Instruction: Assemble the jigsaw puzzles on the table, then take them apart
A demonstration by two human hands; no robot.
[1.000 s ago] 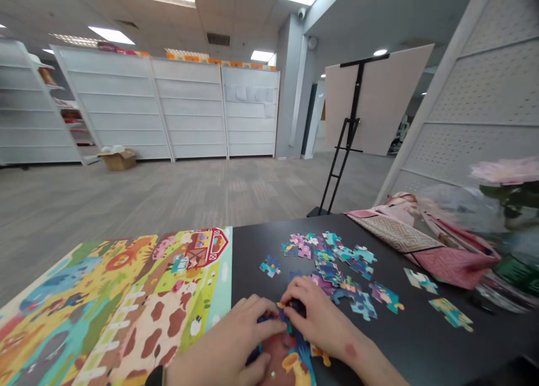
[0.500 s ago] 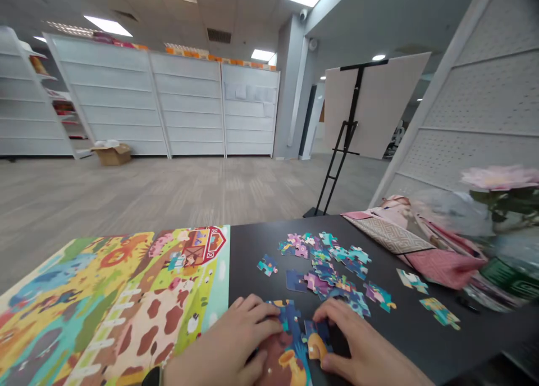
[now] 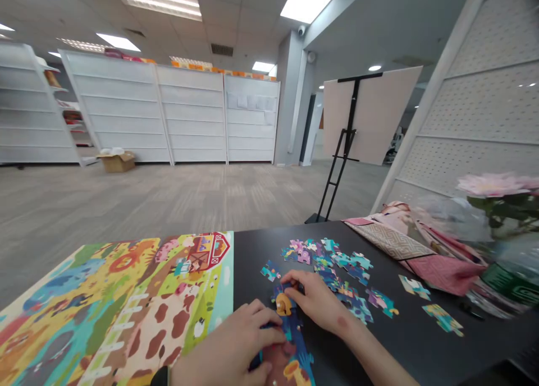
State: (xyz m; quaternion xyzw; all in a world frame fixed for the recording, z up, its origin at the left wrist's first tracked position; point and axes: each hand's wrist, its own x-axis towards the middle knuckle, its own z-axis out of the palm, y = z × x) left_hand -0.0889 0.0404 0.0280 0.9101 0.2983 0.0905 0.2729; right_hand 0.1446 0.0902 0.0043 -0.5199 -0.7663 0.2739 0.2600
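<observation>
Left hand [image 3: 231, 347], fingers curved and pressing down on the near part of a narrow, part-joined column of blue and teal cardboard jigsaw pieces [image 3: 293, 332], with a black wristband [image 3: 160, 376] just showing at the wrist. Right hand [image 3: 318, 302], fingers loosely bent and slightly spread, on the far end of the same column, fingertips just beside a small orange-yellow jug motif [image 3: 283, 304]. Both hands partly closed and close together, neither clearly pinching (no telling, from this angle, whether a piece sits between the fingers). The column itself running away from the body across the near edge of a matte black table [image 3: 404, 341], brown patches and a second orange jug motif [image 3: 295, 373] at its near end, its left side just beside a large glossy farm-scene picture board [image 3: 126, 302] with a red barn and a brown-spotted cow pattern. Farther along the black surface, a loose scatter of purple, teal and blue jigsaw pieces [image 3: 324, 262], apart from the hands; one small teal piece [image 3: 269, 271] alone to the left of that scatter; two more pale pieces [image 3: 443, 320] well off to the right. Beyond them, a pink and beige patterned fabric bag [image 3: 416, 257] at the table's far corner, under a pink flower [image 3: 492, 185].
</observation>
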